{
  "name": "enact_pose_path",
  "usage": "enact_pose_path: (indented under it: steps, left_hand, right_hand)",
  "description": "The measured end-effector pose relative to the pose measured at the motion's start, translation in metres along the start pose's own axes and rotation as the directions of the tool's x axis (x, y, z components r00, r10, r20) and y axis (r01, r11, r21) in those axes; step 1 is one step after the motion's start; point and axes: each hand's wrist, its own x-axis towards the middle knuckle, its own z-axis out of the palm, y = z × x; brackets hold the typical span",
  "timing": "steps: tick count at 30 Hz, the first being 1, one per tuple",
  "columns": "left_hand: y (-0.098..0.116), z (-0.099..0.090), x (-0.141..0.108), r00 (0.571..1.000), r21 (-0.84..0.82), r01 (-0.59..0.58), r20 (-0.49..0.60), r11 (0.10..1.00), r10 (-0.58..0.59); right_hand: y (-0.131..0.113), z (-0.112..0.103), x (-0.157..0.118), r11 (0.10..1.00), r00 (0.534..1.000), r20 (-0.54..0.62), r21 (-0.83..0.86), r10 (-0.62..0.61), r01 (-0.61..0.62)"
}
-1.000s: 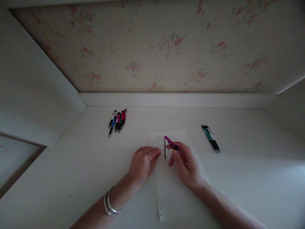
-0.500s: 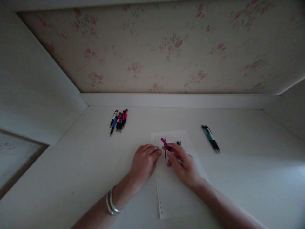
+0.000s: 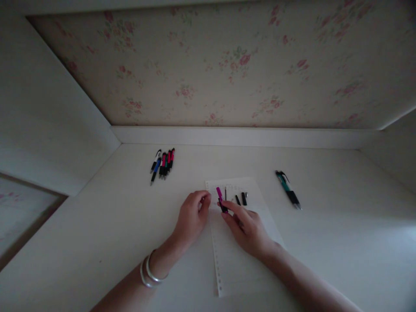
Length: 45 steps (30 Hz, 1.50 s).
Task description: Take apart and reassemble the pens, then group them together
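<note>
My right hand (image 3: 245, 225) pinches a magenta pen barrel (image 3: 219, 193) with a black clip between thumb and fingers, above a sheet of punched paper (image 3: 240, 277). At the sheet's left edge, my left hand (image 3: 193, 214) is closed with thumb and fingertips together; whatever it may hold is hidden. Just past the barrel lies a thin dark refill (image 3: 225, 193). Beyond my right fingers rest a thin black piece (image 3: 238, 199), a thicker black grip sleeve (image 3: 244, 199) and a small silver tip (image 3: 246, 194). Faint handwriting shows on the paper's upper part.
Several click pens (image 3: 164, 164) in pink, blue, green and white lie grouped at the back left of the white desk (image 3: 130, 225). Two pens (image 3: 288, 190), one of them teal, lie together on the right. A low white ledge (image 3: 240, 136) runs along the back beneath floral wallpaper.
My left hand has drawn left, away from my right hand. The right hand has come slightly nearer and left with the barrel, uncovering the black pieces on the paper.
</note>
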Motion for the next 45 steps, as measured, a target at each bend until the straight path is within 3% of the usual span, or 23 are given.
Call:
enact_pose_path:
  steps: [4,7,11,14,17,20,24,31,39,45]
  left_hand:
    - [0.008,-0.003,-0.003,0.984,-0.218,0.176,0.044,0.960,-0.171]
    - [0.010,-0.004,-0.004,0.974,-0.289,0.222,0.105,0.931,-0.199]
    - [0.008,-0.005,-0.001,0.966,-0.329,0.253,0.128,0.910,-0.222]
    - [0.004,-0.007,0.003,0.962,-0.353,0.270,0.062,0.896,-0.266]
    - [0.001,-0.008,0.006,0.960,-0.274,0.266,-0.006,0.924,-0.278]
    - [0.001,-0.008,0.005,0.973,-0.099,0.225,-0.025,0.969,-0.228]
    - [0.001,-0.006,0.004,0.992,0.109,0.125,-0.009,0.986,-0.124]
    - [-0.005,-0.004,0.004,1.000,0.285,-0.023,0.009,0.958,0.021]
    - [-0.009,-0.002,0.003,0.994,0.367,-0.112,0.034,0.924,0.108]
    - [-0.012,-0.001,0.003,0.994,0.334,-0.106,0.000,0.937,0.112]
  right_hand:
    - [0.000,-0.001,0.001,0.989,0.985,0.092,-0.021,-0.146,0.149]
    - [0.000,-0.001,0.002,0.977,0.965,0.157,0.010,-0.211,0.212]
    - [-0.002,0.000,0.003,0.977,0.958,0.193,0.029,-0.212,0.210]
    - [-0.004,0.001,0.001,0.990,0.983,0.140,0.079,-0.123,0.113]
    - [-0.004,-0.001,-0.001,0.962,0.991,-0.018,0.242,0.135,-0.127]
    - [0.000,-0.009,0.003,0.827,0.893,-0.168,0.478,0.417,-0.296]
    - [0.014,-0.026,0.013,0.709,0.763,-0.267,0.624,0.589,-0.329]
    - [0.038,-0.035,0.018,0.655,0.700,-0.230,0.621,0.676,-0.430]
    - [0.040,-0.030,0.015,0.652,0.717,-0.165,0.587,0.677,-0.480]
    - [0.042,-0.030,0.015,0.649,0.722,-0.149,0.584,0.676,-0.488]
